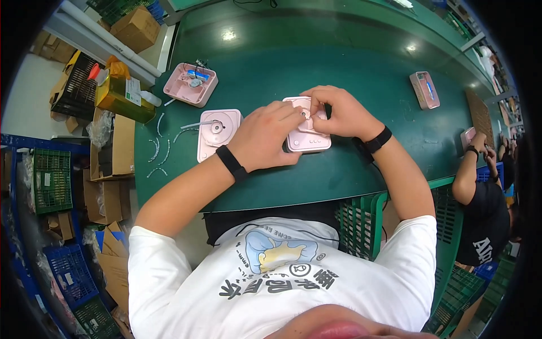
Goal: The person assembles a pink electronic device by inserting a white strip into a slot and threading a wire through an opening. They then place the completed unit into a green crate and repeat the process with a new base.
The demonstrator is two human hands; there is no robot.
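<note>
- A green worktop [254, 73] fills the middle of a cluttered workroom.
- The pink housing [309, 142] lies on it in front of the person, partly covered by both hands.
- The step in hand looks like fingertip work at the housing's upper face; the next move seems to call for a steady housing and light, precise finger pressure.
- The left hand [265, 138] arches over the housing's left side, fingers toward the upper face, thumb near the lower edge; I cannot tell whether it grips or merely steadies.
- The right hand [339, 110] bends in from the right, its thumb and fingers curled closely together; whether they pinch anything is hidden.
- Left of these sits a second pink housing [212, 140] with a pale tube [197, 124].
- Beyond it stands an open pink shell [179, 90] with wires.
</note>
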